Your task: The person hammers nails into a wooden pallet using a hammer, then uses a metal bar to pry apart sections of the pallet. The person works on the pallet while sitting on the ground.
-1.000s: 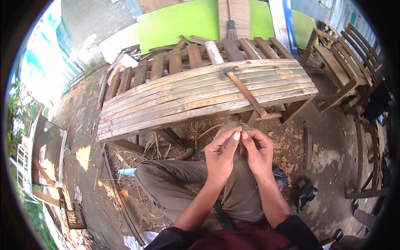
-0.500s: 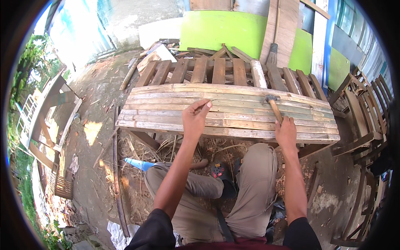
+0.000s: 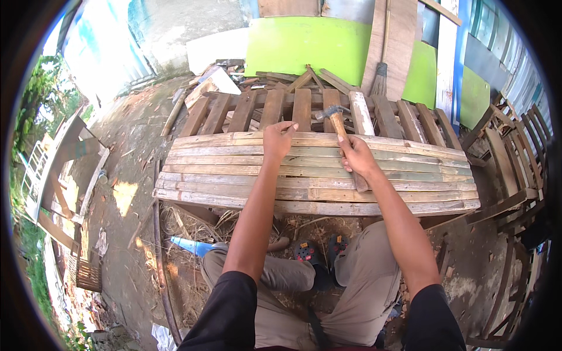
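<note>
The person is wearing short black fabric sleeves (image 3: 225, 310), loose grey-brown cloth trousers (image 3: 363, 295) creasing around the knees, and dark rounded clogs (image 3: 308, 253) dotted with small coloured ornaments; a narrow dark strap (image 3: 318, 330) is showing between the thighs.

Here we are, up on the wearer's head, left fisheye looking down and forward over the forearms (image 3: 253, 234), near the bamboo-slat bench (image 3: 216, 176), sweeping wide to lime-green panels (image 3: 301, 50) beyond!
</note>
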The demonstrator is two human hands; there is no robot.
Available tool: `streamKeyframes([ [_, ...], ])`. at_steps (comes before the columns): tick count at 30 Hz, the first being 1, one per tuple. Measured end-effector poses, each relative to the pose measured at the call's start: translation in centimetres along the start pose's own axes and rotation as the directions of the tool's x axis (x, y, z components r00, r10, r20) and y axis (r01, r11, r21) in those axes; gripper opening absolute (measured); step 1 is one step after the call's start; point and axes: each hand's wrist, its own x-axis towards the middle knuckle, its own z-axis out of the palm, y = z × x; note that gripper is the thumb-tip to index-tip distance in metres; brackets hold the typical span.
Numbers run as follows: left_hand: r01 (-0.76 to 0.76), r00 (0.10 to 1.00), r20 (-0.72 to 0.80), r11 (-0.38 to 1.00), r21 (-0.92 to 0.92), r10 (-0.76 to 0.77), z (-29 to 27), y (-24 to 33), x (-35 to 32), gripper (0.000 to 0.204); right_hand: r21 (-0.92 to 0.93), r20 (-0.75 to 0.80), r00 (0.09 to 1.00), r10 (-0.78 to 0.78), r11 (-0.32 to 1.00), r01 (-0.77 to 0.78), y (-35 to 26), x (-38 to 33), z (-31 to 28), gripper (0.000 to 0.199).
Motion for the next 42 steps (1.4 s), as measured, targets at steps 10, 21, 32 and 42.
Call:
streamKeyframes([
  [10,0.018,0.999,0.032,0.995,0.1,-0.022,-0.4,0.4,-0.6,0.025,0.004,0.024,0.999,-0.023,1.0,0.023,-0.3,-0.4,0.8,0.03],
  [21,0.039,0.999,0.015,0.993,0.108,-0.04,0.3,0.4,-0.6,0.022,-0.06,-0.052,0.998,-0.027,0.998,0.024,0.0,-0.2,1.0,0.028],
  [32,0.012,1.0,0.02,0.992,0.126,-0.014,-0.2,0.6,-0.8,0.026,-0.574,-0.051,0.949,-0.312,0.787,0.228,-6.3,-4.3,7.0,0.042],
  [42,0.007,1.0,0.013,0.983,0.184,-0.009,-0.3,0.6,-1.2,0.028,-0.586,-0.02,0.949,-0.314,0.773,0.243,-4.8,-5.1,7.8,0.036],
])
